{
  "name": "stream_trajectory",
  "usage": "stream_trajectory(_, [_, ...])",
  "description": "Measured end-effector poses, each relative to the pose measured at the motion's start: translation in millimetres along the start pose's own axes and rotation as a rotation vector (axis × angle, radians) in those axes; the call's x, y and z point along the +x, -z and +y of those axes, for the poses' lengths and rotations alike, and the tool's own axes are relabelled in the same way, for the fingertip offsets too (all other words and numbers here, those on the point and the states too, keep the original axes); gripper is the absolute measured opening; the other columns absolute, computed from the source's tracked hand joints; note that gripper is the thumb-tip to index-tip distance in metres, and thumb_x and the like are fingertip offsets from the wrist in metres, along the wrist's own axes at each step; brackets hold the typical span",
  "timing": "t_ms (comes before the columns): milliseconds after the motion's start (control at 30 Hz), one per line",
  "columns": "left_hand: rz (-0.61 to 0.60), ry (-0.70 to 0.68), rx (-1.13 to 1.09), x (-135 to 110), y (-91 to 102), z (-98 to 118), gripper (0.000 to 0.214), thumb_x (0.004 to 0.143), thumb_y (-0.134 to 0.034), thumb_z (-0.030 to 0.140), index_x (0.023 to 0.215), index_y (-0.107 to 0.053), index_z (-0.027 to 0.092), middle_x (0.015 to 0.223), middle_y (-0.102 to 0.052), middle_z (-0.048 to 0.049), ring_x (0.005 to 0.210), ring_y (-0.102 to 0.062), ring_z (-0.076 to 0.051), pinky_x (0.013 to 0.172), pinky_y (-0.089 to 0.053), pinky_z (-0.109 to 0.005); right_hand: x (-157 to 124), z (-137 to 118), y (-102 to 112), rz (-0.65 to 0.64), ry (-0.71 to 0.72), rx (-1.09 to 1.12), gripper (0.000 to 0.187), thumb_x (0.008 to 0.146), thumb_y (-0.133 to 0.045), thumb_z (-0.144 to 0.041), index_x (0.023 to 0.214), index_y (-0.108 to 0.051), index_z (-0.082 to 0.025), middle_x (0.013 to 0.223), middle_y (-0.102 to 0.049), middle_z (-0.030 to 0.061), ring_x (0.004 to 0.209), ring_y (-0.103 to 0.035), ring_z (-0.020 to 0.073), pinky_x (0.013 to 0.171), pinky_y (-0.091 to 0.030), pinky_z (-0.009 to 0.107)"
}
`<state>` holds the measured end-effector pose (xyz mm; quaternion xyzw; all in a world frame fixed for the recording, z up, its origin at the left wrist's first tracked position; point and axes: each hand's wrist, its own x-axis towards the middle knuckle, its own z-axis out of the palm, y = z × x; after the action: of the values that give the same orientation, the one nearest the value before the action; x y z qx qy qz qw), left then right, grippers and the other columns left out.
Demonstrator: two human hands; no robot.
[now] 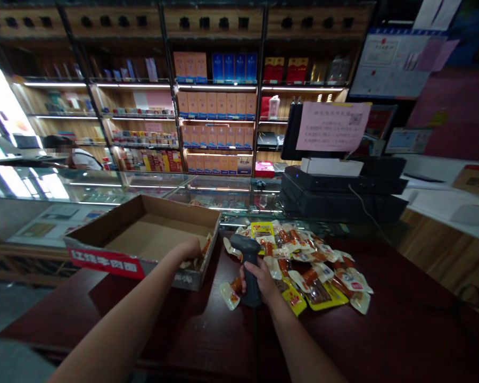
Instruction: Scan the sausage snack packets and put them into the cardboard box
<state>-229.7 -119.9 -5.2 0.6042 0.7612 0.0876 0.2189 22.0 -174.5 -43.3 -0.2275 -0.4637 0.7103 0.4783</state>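
My right hand [263, 279] is wrapped around the handle of a dark grey barcode scanner [250, 276], held upright over the table. My left hand [190, 251] reaches into the near right corner of an open cardboard box [175, 213]. Its fingers are closed on a packaged sausage [206, 244], only partly visible against the box wall. Right of the scanner lies a heap of clear-wrapped sausages [309, 275] and yellow snack packets [329, 298]. One single wrapped sausage [232, 292] rests just left of the scanner.
The dark red table [383, 340] carries the box and heap. Behind stand a glass counter [163, 183] and a black register [335, 197] with a pink notice [331, 126]. Lit shelves hold boxed goods [215, 105]. A person [83, 158] is at the far left.
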Motion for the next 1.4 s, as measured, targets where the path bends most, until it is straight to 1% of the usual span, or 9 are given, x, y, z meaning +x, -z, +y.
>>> stream_trajectory(100, [0.032, 0.088, -0.214, -5.0, 4.7, -0.8, 0.024, 0.049, -0.065, 0.009, 0.038, -0.045, 0.016, 0.033, -0.048, -0.0038, 0.038, -0.054, -0.022, 0.044, -0.046, -0.034, -1.0, 0.1, -1.3, -0.025, -0.007, 0.012, 0.036, 0.07, -0.068, -0.038, 0.095, -0.055, -0.015, 0.054, -0.06, -0.0033, 0.035, -0.052, 0.0096, 0.034, -0.046, 0.02])
stream_trajectory(200, [0.155, 0.117, -0.579, -12.8, 14.5, -2.7, 0.022, 0.051, -0.065, 0.008, 0.045, -0.046, 0.017, 0.037, -0.049, -0.0014, 0.039, -0.055, -0.02, 0.045, -0.047, -0.034, -1.9, 0.9, -1.4, -0.054, -0.017, 0.022, 0.037, 0.07, -0.068, -0.038, 0.096, -0.056, -0.015, 0.054, -0.06, -0.0032, 0.035, -0.053, 0.0097, 0.033, -0.045, 0.02])
stream_trajectory(300, [0.375, 0.054, -1.058, -25.0, 19.0, 0.4, 0.025, 0.055, -0.067, 0.013, 0.054, -0.043, 0.018, 0.045, -0.051, 0.0022, 0.046, -0.056, -0.014, 0.053, -0.051, -0.03, -2.7, 1.5, -1.5, -0.08, -0.018, 0.032, 0.037, 0.07, -0.068, -0.038, 0.097, -0.056, -0.015, 0.055, -0.061, -0.0027, 0.035, -0.053, 0.01, 0.034, -0.046, 0.02])
stream_trajectory(367, [0.491, -0.043, -1.346, -34.8, 13.1, 7.6, 0.027, 0.056, -0.068, 0.016, 0.058, -0.042, 0.018, 0.051, -0.052, 0.0036, 0.052, -0.057, -0.011, 0.059, -0.052, -0.026, -3.7, 1.5, -2.0, -0.106, -0.018, 0.041, 0.038, 0.07, -0.068, -0.038, 0.097, -0.056, -0.015, 0.056, -0.061, -0.0023, 0.036, -0.054, 0.01, 0.035, -0.046, 0.021])
stream_trajectory(467, [0.561, -0.133, -1.604, -46.8, -5.4, 22.1, 0.031, 0.052, -0.071, 0.017, 0.061, -0.042, 0.017, 0.057, -0.052, 0.0051, 0.055, -0.055, -0.007, 0.06, -0.05, -0.022, -5.3, 1.4, -2.7, -0.156, -0.016, 0.05, 0.039, 0.07, -0.068, -0.038, 0.099, -0.056, -0.014, 0.056, -0.061, -0.002, 0.036, -0.054, 0.0103, 0.035, -0.046, 0.021])
stream_trajectory(633, [0.579, -0.157, -1.629, -51.5, -24.3, 33.7, 0.038, 0.046, -0.076, 0.024, 0.062, -0.041, 0.017, 0.059, -0.05, 0.0061, 0.055, -0.052, -0.007, 0.059, -0.048, -0.022, -6.3, 2.0, -1.8, -0.165, 0.003, 0.045, 0.038, 0.071, -0.068, -0.038, 0.098, -0.056, -0.014, 0.056, -0.061, -0.002, 0.037, -0.054, 0.0105, 0.036, -0.046, 0.022])
stream_trajectory(867, [0.622, -0.145, -1.538, -49.5, -22.9, 32.7, 0.042, 0.043, -0.076, 0.033, 0.063, -0.042, 0.017, 0.06, -0.047, 0.0068, 0.055, -0.05, -0.006, 0.06, -0.048, -0.024, -7.4, 1.1, -3.4, -0.19, -0.002, 0.029, 0.037, 0.071, -0.068, -0.039, 0.095, -0.055, -0.015, 0.056, -0.061, -0.0024, 0.037, -0.054, 0.0108, 0.035, -0.045, 0.021])
stream_trajectory(1200, [0.628, -0.21, -1.554, -51.9, -25.3, 38.9, 0.031, 0.051, -0.072, 0.026, 0.066, -0.046, 0.018, 0.072, -0.06, -0.0015, 0.071, -0.063, -0.018, 0.066, -0.052, -0.031, -8.6, 2.1, -3.0, -0.187, -0.02, 0.022, 0.033, 0.071, -0.067, -0.04, 0.09, -0.055, -0.014, 0.056, -0.061, -0.0026, 0.037, -0.055, 0.0104, 0.036, -0.045, 0.019])
stream_trajectory(1400, [0.633, -0.214, -1.551, -52.1, -26.1, 38.6, 0.03, 0.051, -0.071, 0.027, 0.066, -0.047, 0.018, 0.067, -0.059, 0.0007, 0.068, -0.063, -0.016, 0.067, -0.051, -0.03, -6.2, 5.7, -1.8, -0.198, -0.009, 0.047, 0.035, 0.072, -0.067, -0.037, 0.095, -0.055, -0.014, 0.056, -0.062, -0.002, 0.037, -0.055, 0.0106, 0.035, -0.045, 0.02])
